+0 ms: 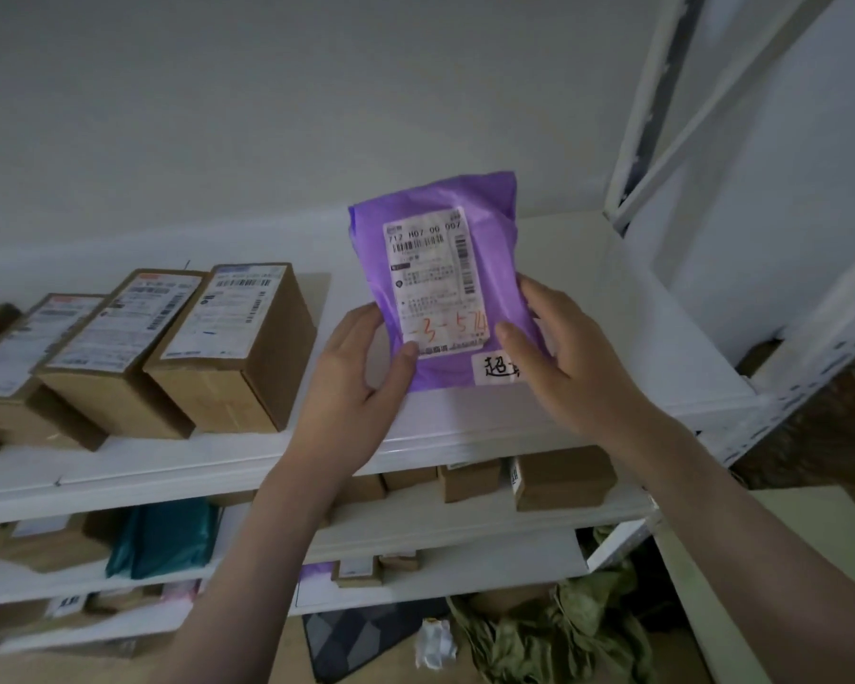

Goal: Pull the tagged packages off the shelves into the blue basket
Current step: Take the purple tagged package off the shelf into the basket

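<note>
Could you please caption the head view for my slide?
Both hands hold a purple package above the top shelf.

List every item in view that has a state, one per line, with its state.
Purple plastic mailer bag: upright, sealed, lifted above the top shelf, label facing the camera.
Left hand: grips the bag's lower left edge.
Right hand: grips the bag's lower right edge.
Brown cardboard boxes: closed, resting on the white top shelf.

1 head-worn camera looks forward, seemingly tilted upward, close to the white shelf [465, 436].
</note>
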The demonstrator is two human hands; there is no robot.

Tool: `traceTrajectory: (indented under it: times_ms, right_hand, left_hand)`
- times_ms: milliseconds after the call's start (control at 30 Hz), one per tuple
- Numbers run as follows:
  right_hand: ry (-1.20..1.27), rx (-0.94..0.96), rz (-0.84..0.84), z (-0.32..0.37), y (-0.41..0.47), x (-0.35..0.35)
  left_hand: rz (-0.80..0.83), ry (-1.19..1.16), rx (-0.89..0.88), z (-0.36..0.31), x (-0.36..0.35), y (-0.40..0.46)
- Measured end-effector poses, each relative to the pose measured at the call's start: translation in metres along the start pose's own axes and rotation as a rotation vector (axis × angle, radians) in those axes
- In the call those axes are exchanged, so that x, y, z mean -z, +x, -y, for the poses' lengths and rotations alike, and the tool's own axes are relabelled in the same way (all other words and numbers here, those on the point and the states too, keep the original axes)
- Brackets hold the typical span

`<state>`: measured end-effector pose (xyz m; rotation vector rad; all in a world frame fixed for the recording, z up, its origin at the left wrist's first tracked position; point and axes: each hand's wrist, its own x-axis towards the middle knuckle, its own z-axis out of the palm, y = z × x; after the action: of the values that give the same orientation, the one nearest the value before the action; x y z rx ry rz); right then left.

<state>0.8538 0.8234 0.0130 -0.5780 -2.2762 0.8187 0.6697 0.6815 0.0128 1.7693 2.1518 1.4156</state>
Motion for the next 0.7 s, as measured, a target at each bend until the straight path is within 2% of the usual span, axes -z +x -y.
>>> traceTrajectory:
  times_ms: [200, 367, 700]
  right_hand:
    - [0.034, 0.021, -0.064, 0.014, -0.006, 0.023]
    - [0.058, 0.058, -0.010, 0.023, 0.003, 0.017]
    - [0.229, 0.277, 0.200, 0.131, 0.019, -0.080]
  left_hand:
    - [-0.025, 0.006, -0.040, -0.020, 0.004, 0.010]
    - [-0.067, 0.048, -0.018, -0.029, 0.021, 0.000]
    - [-0.350, 0.166, 0.151, -0.011, 0.141, -0.098]
